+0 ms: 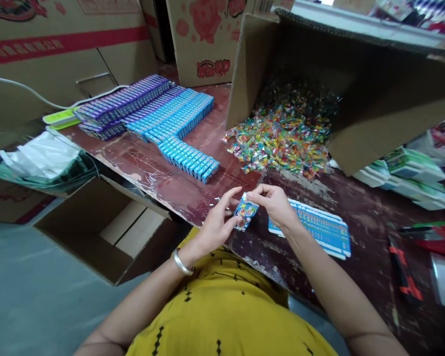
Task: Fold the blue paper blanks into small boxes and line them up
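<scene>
Between my hands is a small blue printed candy box, tilted over the table's near edge. My left hand grips its lower side between thumb and fingers. At its white top end, the thumb and fingers of my right hand pinch the flap. Just beyond my right wrist lies a fanned stack of flat blue cartons, partly covered by that forearm. Farther off, small clear packets of colourful candies spill from a large cardboard box lying on its side.
Rows of blue boxes and purple boxes stand at the back left. An open carton sits below the table's left edge. On the right lie a red-and-black cutter and green-white packs. A white cable runs to a green power strip.
</scene>
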### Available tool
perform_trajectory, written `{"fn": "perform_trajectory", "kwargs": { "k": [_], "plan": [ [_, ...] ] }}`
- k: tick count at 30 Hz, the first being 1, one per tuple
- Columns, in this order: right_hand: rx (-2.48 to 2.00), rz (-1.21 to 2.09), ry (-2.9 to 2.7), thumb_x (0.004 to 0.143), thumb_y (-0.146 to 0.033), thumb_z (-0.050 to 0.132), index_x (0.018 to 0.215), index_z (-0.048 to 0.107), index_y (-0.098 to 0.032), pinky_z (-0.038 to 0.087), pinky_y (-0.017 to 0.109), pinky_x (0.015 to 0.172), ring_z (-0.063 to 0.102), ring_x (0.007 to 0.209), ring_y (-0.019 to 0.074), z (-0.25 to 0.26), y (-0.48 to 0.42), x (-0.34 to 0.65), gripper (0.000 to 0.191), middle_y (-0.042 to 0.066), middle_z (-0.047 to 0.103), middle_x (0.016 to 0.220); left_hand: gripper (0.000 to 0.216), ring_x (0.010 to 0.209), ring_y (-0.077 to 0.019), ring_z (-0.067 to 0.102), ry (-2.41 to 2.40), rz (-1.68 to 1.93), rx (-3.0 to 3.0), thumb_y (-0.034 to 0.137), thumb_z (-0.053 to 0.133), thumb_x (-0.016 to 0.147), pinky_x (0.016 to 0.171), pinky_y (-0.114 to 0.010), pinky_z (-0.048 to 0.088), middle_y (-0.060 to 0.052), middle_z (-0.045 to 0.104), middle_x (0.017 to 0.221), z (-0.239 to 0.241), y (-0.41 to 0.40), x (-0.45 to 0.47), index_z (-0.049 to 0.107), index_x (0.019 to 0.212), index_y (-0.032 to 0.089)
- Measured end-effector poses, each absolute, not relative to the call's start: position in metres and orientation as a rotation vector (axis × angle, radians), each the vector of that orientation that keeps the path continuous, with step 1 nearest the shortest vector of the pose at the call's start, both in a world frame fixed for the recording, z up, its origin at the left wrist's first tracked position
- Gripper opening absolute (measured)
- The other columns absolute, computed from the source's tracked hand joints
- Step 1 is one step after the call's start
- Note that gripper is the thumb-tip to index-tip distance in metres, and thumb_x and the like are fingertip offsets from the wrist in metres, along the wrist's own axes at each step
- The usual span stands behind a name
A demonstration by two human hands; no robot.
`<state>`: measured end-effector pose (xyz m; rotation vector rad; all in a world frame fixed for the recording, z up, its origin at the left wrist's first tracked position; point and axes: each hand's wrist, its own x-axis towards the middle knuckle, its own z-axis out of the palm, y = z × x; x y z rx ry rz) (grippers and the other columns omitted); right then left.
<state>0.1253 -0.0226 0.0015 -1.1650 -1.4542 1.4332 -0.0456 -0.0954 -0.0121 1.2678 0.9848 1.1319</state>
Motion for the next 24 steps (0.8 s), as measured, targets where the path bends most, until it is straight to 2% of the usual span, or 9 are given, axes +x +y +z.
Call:
{"fn": "perform_trajectory", "kwargs": {
  "k": [5,9,12,15,19,24],
  "plan": [
    [-1.134,1.201,-1.626,0.078,-0.041,0.072,0.070,0.068,-0.018,0.048,0.030,0.066,0.060,0.067,0.0164,0.001,-0.030,0.123,0.025,0.002,0.068,0.071,0.054,0.107,-0.0209,0.059,0.973,1.142,1.219,0.019,0.058,0.085,0.090,-0.033,0.052,-0.008,0.058,0.125,-0.013,-0.094,-0.048,0.046,0.137,0.025],
    [-1.065,1.075,-1.827,0.088,-0.037,0.060,0.077,0.072,-0.021,0.050,0.033,0.075,0.064,0.080,0.0187,0.003,-0.038,0.125,0.023,0.004,0.071,0.084,0.041,0.107,-0.0209,0.059,0.966,1.147,1.197,0.021,0.060,0.084,0.089,-0.032,0.052,-0.008,0.062,0.117,-0.019,-0.093,-0.050,0.054,0.125,0.020],
    [-1.065,1.072,-1.925,0.087,-0.036,0.062,0.086,0.073,-0.023,0.051,0.034,0.080,0.065,0.091,0.0209,0.007,-0.035,0.134,0.018,0.005,0.071,0.096,0.041,0.103,-0.0194,0.061,1.085,1.133,1.324,0.020,0.059,0.084,0.089,-0.032,0.052,-0.007,0.063,0.113,-0.022,-0.088,-0.056,0.052,0.125,0.021],
    [-1.202,1.026,-1.814,0.085,-0.039,0.063,0.099,0.072,-0.023,0.054,0.033,0.073,0.066,0.088,0.0211,0.008,-0.025,0.150,0.023,0.005,0.071,0.100,0.039,0.100,-0.0196,0.062,1.423,1.129,1.651,0.021,0.058,0.086,0.091,-0.034,0.049,-0.006,0.064,0.108,-0.021,-0.072,-0.067,0.051,0.124,0.023],
    [-1.335,0.918,-1.702,0.083,-0.041,0.063,0.092,0.073,-0.019,0.054,0.034,0.068,0.065,0.085,0.0223,-0.005,-0.012,0.178,0.026,0.007,0.071,0.097,0.018,0.105,-0.0281,0.055,1.858,0.946,2.103,0.025,0.052,0.089,0.090,-0.040,0.046,-0.013,0.060,0.106,-0.017,-0.036,-0.081,0.057,0.105,0.017],
    [-1.463,0.808,-1.699,0.082,-0.044,0.061,0.091,0.073,-0.018,0.053,0.036,0.069,0.066,0.083,0.0233,-0.026,-0.005,0.205,0.030,0.008,0.072,0.093,0.019,0.111,-0.0362,0.046,2.178,0.746,2.191,0.028,0.052,0.088,0.086,-0.045,0.044,-0.019,0.055,0.109,-0.023,-0.001,-0.084,0.056,0.100,0.014]
  ]
}}
